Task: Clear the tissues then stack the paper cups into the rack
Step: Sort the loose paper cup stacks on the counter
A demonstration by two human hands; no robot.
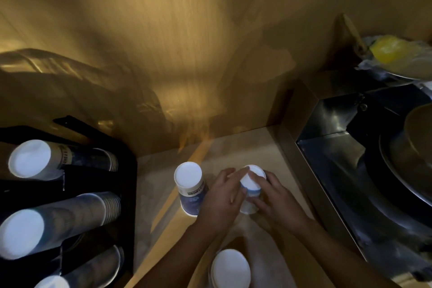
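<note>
Both hands, left hand (221, 196) and right hand (275, 201), clasped 1 inverted cup (251, 186) on table (264, 142); light, crushable, so best held by its sides.

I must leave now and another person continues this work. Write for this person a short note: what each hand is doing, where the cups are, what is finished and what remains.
Left hand and right hand: both closed around one upside-down paper cup on the counter.
Loose cups: one upside-down cup just left of the hands, another nearer you.
Rack at left: three cup stacks already lie in it.
Done: no tissues visible on the counter.
Left: stack the three loose cups and put them into the rack.
</note>
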